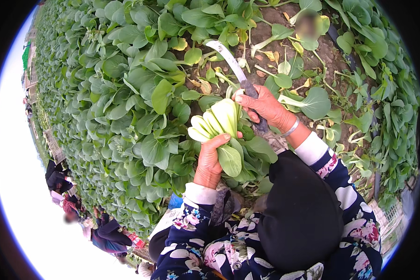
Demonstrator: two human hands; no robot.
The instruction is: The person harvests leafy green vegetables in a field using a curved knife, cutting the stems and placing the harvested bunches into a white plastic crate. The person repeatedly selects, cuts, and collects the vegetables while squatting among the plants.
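Observation:
My left hand [213, 154] holds a bunch of bok choy [224, 117], its pale stalk ends pointing up and left and its green leaves hanging toward my lap. My right hand [262, 105] grips the wrapped dark handle of a sickle [229, 59], whose curved blade points up and left, away from the bunch. The right thumb and fingertips are close to the top of the stalks; whether they touch the bunch I cannot tell. Loose bok choy leaves [315, 103] lie on the soil to the right of my right hand.
Dense rows of growing bok choy [126, 87] fill the left side, with more plants [399, 115] at the right. Brown soil [332, 56] with yellowed leaves lies between, beside a dark hose [376, 157]. Plastic crates [54, 145] and several people [108, 234] are at the far left.

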